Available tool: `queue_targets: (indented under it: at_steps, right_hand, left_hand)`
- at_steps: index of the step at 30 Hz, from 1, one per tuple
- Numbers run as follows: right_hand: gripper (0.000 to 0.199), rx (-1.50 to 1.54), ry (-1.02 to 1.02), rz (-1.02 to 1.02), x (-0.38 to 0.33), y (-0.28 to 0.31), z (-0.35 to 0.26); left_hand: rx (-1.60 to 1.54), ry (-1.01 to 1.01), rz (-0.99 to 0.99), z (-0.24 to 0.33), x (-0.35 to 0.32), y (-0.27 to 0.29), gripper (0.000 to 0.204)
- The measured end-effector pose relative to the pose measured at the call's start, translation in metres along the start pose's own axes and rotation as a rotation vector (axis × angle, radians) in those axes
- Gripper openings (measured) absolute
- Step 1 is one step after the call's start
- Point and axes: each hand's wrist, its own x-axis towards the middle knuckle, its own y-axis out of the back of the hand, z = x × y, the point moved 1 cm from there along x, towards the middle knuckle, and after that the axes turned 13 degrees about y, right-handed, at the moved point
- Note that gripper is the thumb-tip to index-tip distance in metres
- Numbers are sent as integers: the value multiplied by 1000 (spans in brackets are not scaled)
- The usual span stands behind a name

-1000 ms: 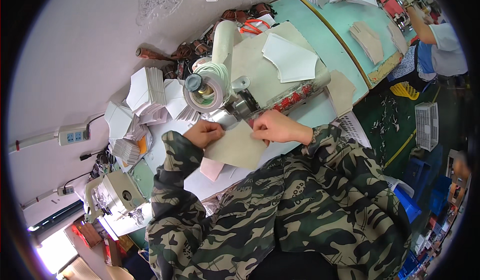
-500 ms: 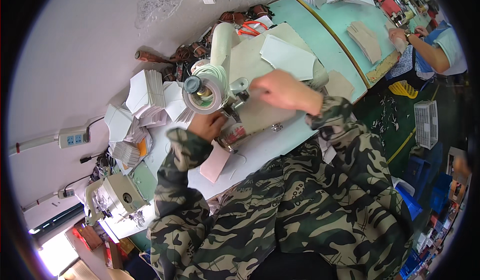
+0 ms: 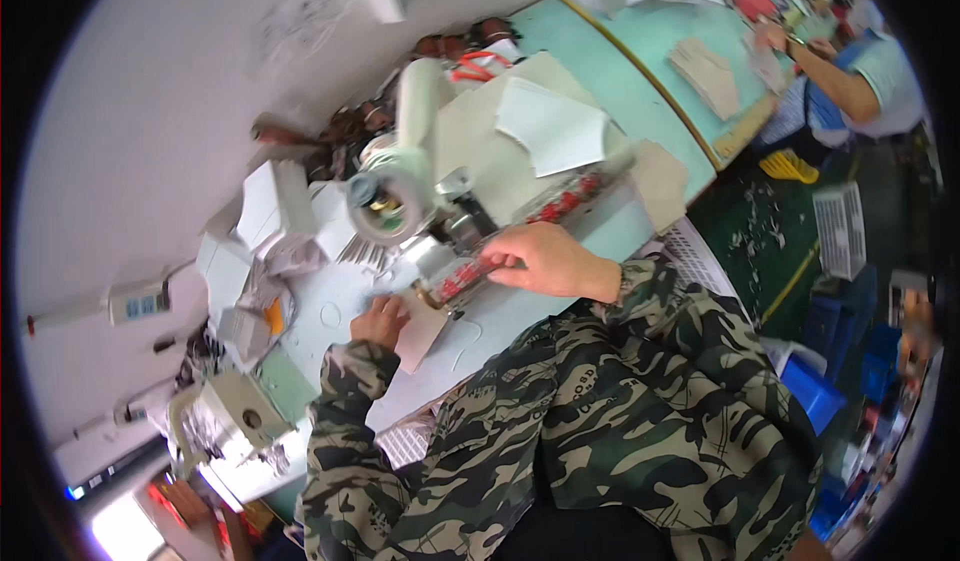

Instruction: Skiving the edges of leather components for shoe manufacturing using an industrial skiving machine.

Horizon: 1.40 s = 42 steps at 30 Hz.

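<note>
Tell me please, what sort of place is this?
Probably a sewing workshop: what looks like a sewing machine stands ahead, stacks of white pieces lie beside it, and another person works nearby.

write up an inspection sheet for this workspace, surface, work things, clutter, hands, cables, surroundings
Surface: pale, smooth tabletop, loose threads on it
Work things: flat pink rectangular piece near the machine's red-patched tubular bed; stacked white angular sheets behind
Clutter: piled white sheet bundles at left; pale scraps on green floor
Hands: left hand beside the pink piece, contact unclear; right hand at the bed, fingers curled, grip unclear
Cables: blurred around white wall socket box, untraceable
Surroundings: co-worker upper right; white slotted plastic crate on floor
</note>
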Motion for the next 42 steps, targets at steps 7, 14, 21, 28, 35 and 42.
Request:
queue_targets:
  at_steps: [7,14,21,28,35,42]
  right_hand:
    - [22,-43,161,177,15,-5,-18]
    - [32,-213,572,634,98,52,-124]
    - [29,-128,524,479,112,46,-111]
    - [23,16,637,767,92,42,-98]
    - [17,15,114,271,16,35,-22]
    - [25,-261,100,59,28,22,3]
  left_hand:
    - [-224,-26,-125,-31,-6,-7,36]
    - [-90,-259,50,-4,10,-6,36]
    - [-86,-151,104,12,-1,1,39]
    - [-251,14,140,-31,-15,7,20]
    - [-721,-46,-487,79,30,151,29]
    - [-722,-88,-341,87,65,120,29]
